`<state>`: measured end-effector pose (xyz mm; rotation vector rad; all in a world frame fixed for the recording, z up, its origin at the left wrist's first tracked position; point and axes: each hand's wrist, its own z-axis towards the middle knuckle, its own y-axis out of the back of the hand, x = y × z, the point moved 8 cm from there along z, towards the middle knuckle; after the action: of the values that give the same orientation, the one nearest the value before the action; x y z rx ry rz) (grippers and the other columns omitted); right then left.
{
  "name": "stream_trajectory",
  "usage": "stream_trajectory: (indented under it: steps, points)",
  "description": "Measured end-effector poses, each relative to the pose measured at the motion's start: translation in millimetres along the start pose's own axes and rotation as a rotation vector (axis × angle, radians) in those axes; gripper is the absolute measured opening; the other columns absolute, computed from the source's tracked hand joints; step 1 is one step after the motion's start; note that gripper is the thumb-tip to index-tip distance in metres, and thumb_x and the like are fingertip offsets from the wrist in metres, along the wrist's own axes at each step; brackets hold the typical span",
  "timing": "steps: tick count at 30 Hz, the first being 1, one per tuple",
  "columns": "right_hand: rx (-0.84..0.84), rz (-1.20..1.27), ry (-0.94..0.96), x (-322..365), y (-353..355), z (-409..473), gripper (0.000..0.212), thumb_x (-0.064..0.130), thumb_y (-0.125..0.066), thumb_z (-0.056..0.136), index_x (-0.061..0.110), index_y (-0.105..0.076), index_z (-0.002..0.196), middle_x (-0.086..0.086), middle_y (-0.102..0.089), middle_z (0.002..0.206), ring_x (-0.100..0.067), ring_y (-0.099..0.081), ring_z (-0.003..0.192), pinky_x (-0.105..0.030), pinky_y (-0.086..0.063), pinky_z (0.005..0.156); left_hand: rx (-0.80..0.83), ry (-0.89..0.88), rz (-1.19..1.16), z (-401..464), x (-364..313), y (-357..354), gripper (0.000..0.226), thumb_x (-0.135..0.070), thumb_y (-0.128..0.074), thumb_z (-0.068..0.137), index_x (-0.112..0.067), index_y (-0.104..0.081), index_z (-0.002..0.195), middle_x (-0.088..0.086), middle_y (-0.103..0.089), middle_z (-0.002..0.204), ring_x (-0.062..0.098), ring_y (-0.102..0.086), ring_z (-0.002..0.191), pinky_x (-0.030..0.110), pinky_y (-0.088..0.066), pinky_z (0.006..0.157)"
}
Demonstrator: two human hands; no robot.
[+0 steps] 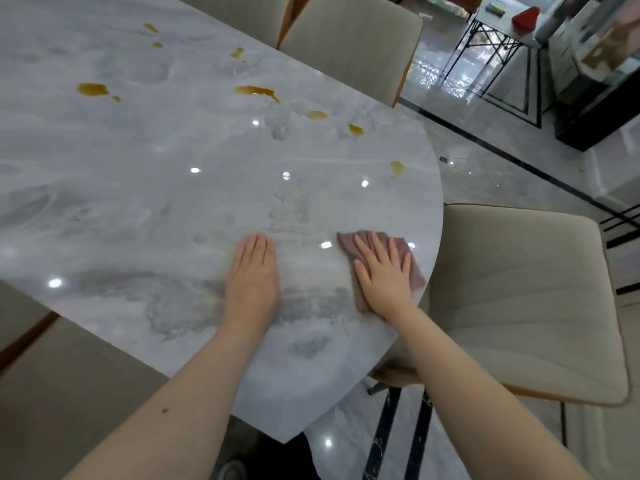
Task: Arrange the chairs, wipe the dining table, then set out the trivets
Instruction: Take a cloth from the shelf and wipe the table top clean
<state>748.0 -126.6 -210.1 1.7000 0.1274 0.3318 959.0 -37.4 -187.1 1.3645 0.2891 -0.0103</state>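
Note:
A glossy grey marble dining table [156, 202] fills most of the view. Several amber spills [91, 89] dot its far half. My right hand [384, 273] lies flat, fingers spread, pressing a mauve cloth [414, 271] onto the table near its rounded right end. My left hand [252, 282] rests flat on the bare marble just left of the cloth, fingers together. A beige upholstered chair [526, 299] stands at the table's right end. Another beige chair [353, 43] stands at the far side. No trivets are in view.
A third beige chair back [242, 12] shows at the far edge, and a chair seat [69, 393] sits at the near left. A black metal-framed side table [498, 39] with a red object [524, 17] stands on the shiny tiled floor at the back right.

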Motion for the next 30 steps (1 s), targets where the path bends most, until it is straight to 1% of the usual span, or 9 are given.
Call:
stream_trajectory:
  steps: [2,4,9,13,16,20,24,27,30]
  points:
    - [-0.029,0.059,-0.182,8.3,-1.9,16.2,0.051,0.048,-0.021,0.1,0.042,-0.012,0.15,0.008,-0.006,0.161,-0.025,0.004,0.148,-0.056,0.008,0.116,0.013,0.022,-0.051,5.9,-7.6,0.2,0.051,-0.01,-0.032,0.077,0.013,-0.062,0.111,0.028,-0.063,0.114,0.04,-0.062,0.107,0.045,-0.042,0.101]
    - [-0.06,0.076,-0.198,32.2,-5.8,13.7,0.052,0.045,-0.027,0.101,0.041,-0.014,0.15,0.006,-0.006,0.161,-0.028,0.004,0.148,-0.057,0.008,0.115,0.037,0.072,-0.132,10.5,-7.9,-1.4,0.053,-0.013,-0.031,0.079,0.013,-0.061,0.113,0.028,-0.062,0.115,0.04,-0.061,0.109,0.05,-0.043,0.099]
    - [-0.022,0.018,0.287,64.6,-8.9,-8.1,0.056,0.056,-0.015,0.093,0.045,-0.021,0.147,0.01,-0.012,0.16,-0.026,-0.005,0.148,-0.053,0.007,0.116,0.003,0.262,-0.085,11.5,45.0,-0.2,0.058,-0.02,-0.027,0.081,0.006,-0.054,0.125,0.025,-0.055,0.129,0.04,-0.049,0.123,0.052,-0.028,0.108]
    - [0.002,0.036,0.072,50.8,-2.8,65.3,0.052,0.054,-0.025,0.098,0.046,-0.014,0.148,0.008,-0.006,0.161,-0.031,0.004,0.147,-0.061,0.009,0.113,0.018,0.442,0.041,1.0,91.7,4.8,0.055,-0.025,-0.032,0.087,-0.003,-0.048,0.135,0.02,-0.044,0.142,0.042,-0.035,0.133,0.057,-0.015,0.111]
    - [0.024,0.038,0.021,93.5,-6.9,109.5,0.055,0.055,-0.026,0.097,0.046,-0.011,0.149,0.004,-0.002,0.162,-0.038,0.009,0.146,-0.068,0.01,0.109,0.04,0.595,0.008,-12.0,108.7,3.6,0.059,-0.031,-0.027,0.089,-0.012,-0.039,0.144,0.016,-0.032,0.152,0.043,-0.021,0.14,0.062,-0.003,0.111]
    - [0.023,0.03,0.185,178.0,-18.6,107.7,0.057,0.057,-0.029,0.096,0.044,-0.014,0.149,0.002,-0.002,0.162,-0.04,0.01,0.145,-0.069,0.013,0.105,0.064,0.704,-0.015,-24.1,123.6,8.6,0.064,-0.038,-0.024,0.088,-0.018,-0.031,0.148,0.013,-0.02,0.157,0.042,-0.009,0.143,0.07,0.002,0.105]
    - [-0.01,0.059,0.446,235.4,-32.1,42.6,0.058,0.06,-0.029,0.09,0.042,-0.03,0.146,-0.001,-0.017,0.16,-0.042,-0.002,0.145,-0.07,0.009,0.105,0.089,0.745,-0.027,-39.7,134.3,14.9,0.072,-0.05,-0.031,0.084,-0.022,-0.025,0.15,0.013,-0.01,0.159,0.042,0.001,0.144,0.074,0.004,0.104]
    - [-0.006,0.012,0.617,218.0,-33.5,-13.1,0.056,0.059,-0.032,0.089,0.043,-0.035,0.143,0.001,-0.025,0.157,-0.041,-0.012,0.145,-0.071,0.002,0.106,0.157,0.733,-0.064,-55.3,130.6,11.6,0.082,-0.064,-0.037,0.081,-0.03,-0.014,0.152,0.01,0.004,0.16,0.041,0.009,0.143,0.073,0.006,0.104]
    - [0.067,-0.058,0.589,148.4,-27.7,-26.5,0.057,0.064,-0.024,0.089,0.051,-0.021,0.145,0.011,-0.01,0.16,-0.034,-0.003,0.147,-0.067,0.005,0.11,0.24,0.666,-0.069,-71.1,122.7,11.4,0.096,-0.082,-0.024,0.07,-0.034,-0.002,0.151,0.008,0.015,0.159,0.038,0.017,0.143,0.071,0.01,0.103]
